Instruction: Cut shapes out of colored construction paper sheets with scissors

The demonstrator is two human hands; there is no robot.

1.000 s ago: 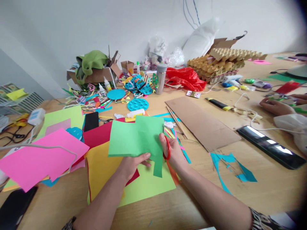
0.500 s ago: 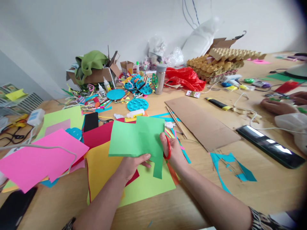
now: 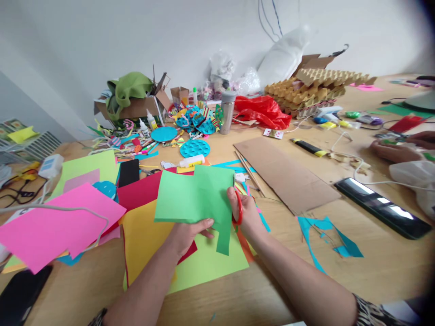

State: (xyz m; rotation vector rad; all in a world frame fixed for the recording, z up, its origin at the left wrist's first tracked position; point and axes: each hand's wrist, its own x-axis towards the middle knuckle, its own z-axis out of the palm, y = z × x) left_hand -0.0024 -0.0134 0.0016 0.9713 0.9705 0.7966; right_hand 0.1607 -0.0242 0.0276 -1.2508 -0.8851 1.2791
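My left hand (image 3: pixel 188 233) pinches the lower edge of a green paper sheet (image 3: pixel 190 194) held up above the table. A narrow strip of that sheet hangs down at its right side. My right hand (image 3: pixel 246 215) grips red-handled scissors (image 3: pixel 239 208) at the sheet's right edge; the blades are hidden behind the paper. Under my hands lie yellow (image 3: pixel 146 240), lime (image 3: pixel 210 265) and red (image 3: pixel 139 190) paper sheets.
A pink sheet (image 3: pixel 57 222) with a grey cable lies at the left. A cardboard strip (image 3: pixel 285 174), blue scraps (image 3: pixel 326 237) and a black phone (image 3: pixel 382 206) lie at the right. Another person's hands (image 3: pixel 390 149) work at the far right. Craft clutter, egg trays (image 3: pixel 312 90) and boxes line the back.
My right hand with the scissors has crept slightly up along the green sheet's right edge. The left hand holds the sheet almost still.
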